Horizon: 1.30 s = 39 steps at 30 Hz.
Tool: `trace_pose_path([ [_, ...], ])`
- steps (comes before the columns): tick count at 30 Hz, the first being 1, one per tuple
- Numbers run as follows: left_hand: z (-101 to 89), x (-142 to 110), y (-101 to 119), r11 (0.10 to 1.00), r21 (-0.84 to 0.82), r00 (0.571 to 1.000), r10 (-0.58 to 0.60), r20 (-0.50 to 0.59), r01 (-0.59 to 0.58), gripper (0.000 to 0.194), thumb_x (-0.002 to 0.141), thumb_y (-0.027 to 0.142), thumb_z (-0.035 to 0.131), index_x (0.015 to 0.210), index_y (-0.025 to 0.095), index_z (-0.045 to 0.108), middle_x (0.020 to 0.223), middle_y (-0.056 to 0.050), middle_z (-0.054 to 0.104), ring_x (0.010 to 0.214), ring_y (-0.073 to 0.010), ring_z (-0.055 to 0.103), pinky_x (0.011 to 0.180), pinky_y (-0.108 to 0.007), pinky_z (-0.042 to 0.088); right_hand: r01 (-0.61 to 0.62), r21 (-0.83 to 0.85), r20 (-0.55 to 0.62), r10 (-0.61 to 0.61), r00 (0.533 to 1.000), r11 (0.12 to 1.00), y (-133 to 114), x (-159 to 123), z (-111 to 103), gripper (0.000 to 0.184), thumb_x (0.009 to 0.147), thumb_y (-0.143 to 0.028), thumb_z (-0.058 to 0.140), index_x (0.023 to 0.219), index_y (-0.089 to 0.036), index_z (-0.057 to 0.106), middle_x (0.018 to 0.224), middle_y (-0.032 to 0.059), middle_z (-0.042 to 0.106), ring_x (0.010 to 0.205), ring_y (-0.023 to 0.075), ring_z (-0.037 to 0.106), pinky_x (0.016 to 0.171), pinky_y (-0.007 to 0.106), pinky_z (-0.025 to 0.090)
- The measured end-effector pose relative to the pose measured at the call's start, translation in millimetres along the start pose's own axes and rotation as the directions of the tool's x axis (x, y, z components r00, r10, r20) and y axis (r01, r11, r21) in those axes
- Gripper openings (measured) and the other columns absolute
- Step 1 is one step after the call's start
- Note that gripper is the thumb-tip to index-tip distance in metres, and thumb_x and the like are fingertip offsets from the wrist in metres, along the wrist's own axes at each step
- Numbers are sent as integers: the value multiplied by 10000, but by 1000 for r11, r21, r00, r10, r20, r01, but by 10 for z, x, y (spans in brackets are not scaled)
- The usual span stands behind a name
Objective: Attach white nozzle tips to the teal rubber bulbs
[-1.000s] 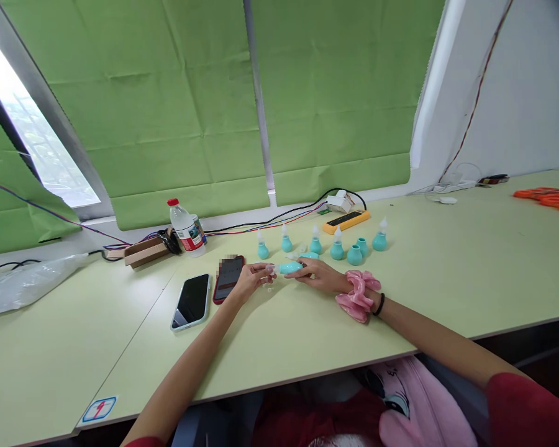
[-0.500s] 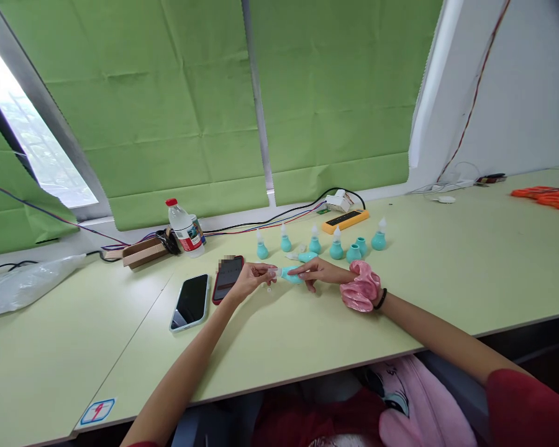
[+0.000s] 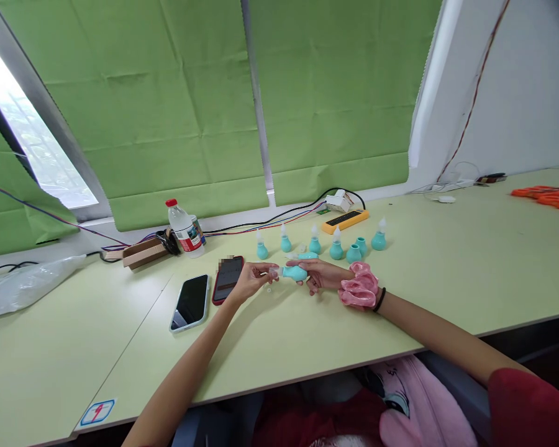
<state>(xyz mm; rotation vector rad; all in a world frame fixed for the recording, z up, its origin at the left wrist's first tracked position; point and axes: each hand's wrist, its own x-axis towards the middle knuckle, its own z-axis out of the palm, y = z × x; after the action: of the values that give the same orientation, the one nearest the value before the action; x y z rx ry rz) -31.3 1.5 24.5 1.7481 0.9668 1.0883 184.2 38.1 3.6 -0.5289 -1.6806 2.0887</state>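
Between my two hands is a teal bulb aspirator with a clear nozzle, lying sideways above the table. My left hand pinches the clear nozzle end. Thumb and fingers of my right hand close round the teal bulb from the right side. Just behind my right hand, another teal aspirator lies on its side, partly hidden by the fingers. Several upright aspirators with clear tips stand in a loose row farther back, along with two tipless bulbs. A tiny pale piece rests below my left fingers.
Left of my hands lie a white-edged phone and a red-cased phone. A red-capped bottle and an open cardboard box stand behind. A yellow power strip, cables and orange scissors lie along the back and right.
My right hand has shifted its fingers on the bulb, from lying over the top to gripping its right end, so more of the bulb shows. My left hand stays on the nozzle.
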Motion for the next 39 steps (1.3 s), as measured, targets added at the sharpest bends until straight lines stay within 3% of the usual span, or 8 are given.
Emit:
trace_pose_path([
  [14, 27, 42, -65, 998, 68, 999, 16, -33, -14, 378, 594, 339, 623, 875, 86, 630, 632, -69, 618, 562, -131, 519, 556, -244, 421, -131, 115, -64, 139, 988, 985, -30, 48, 74, 409, 828, -447, 250, 1178, -240, 294, 627, -12, 537, 430, 89, 513, 438, 259, 480],
  [19, 13, 59, -89, 993, 105, 997, 52, -50, -47, 432, 606, 358, 608, 954, 103, 598, 647, -50, 608, 597, -136, 527, 560, -234, 403, -72, 75, -152, 82, 985, 995, 7, 70, 128, 410, 792, -458, 350, 1139, -241, 335, 606, -14, 533, 423, 88, 494, 381, 205, 430],
  [22, -20, 43, -74, 965, 255, 986, 100, -134, -63, 405, 668, 391, 537, 969, 125, 590, 679, -44, 595, 635, -145, 517, 582, -241, 388, -29, 42, -196, 37, 980, 999, 29, 75, 133, 404, 777, -453, 395, 1115, -234, 367, 603, -10, 535, 423, 79, 481, 378, 186, 412],
  [24, -41, 23, -63, 873, 483, 962, 181, -203, -63, 343, 703, 393, 491, 905, 145, 616, 692, -55, 587, 699, -171, 500, 641, -271, 369, -7, 17, -232, 11, 973, 1000, 35, 75, 133, 399, 771, -456, 405, 1099, -229, 388, 602, -7, 534, 422, 75, 473, 373, 180, 403],
  [27, -44, -10, -65, 573, 819, 935, 274, -226, 30, 282, 711, 374, 476, 791, 160, 641, 753, -97, 568, 845, -243, 433, 712, -343, 313, 30, -15, -276, -33, 961, 999, 37, 74, 129, 395, 761, -458, 425, 1081, -226, 412, 598, -10, 527, 435, 71, 474, 369, 165, 392],
  [31, -14, -34, -99, 262, 958, 952, 244, -183, 117, 282, 702, 372, 468, 728, 144, 633, 833, -136, 527, 896, -294, 372, 694, -402, 276, 56, -49, -292, -68, 954, 997, 41, 76, 118, 408, 752, -458, 440, 1084, -222, 420, 608, -5, 528, 459, 72, 485, 382, 164, 399],
  [34, 5, -31, -130, 164, 978, 972, 172, -160, 132, 276, 686, 377, 481, 692, 141, 625, 834, -137, 512, 896, -302, 363, 677, -416, 268, 52, -82, -296, -75, 952, 995, 39, 76, 116, 409, 748, -456, 449, 1087, -228, 421, 613, -1, 536, 467, 78, 491, 409, 183, 417],
  [39, 24, -19, -166, 124, 974, 978, 63, -200, 191, 217, 686, 311, 490, 758, 152, 618, 848, -129, 520, 911, -294, 357, 692, -431, 254, 51, -125, -318, -89, 944, 991, 20, 69, 134, 382, 748, -435, 459, 1075, -239, 434, 599, -5, 540, 459, 82, 492, 428, 202, 428],
])
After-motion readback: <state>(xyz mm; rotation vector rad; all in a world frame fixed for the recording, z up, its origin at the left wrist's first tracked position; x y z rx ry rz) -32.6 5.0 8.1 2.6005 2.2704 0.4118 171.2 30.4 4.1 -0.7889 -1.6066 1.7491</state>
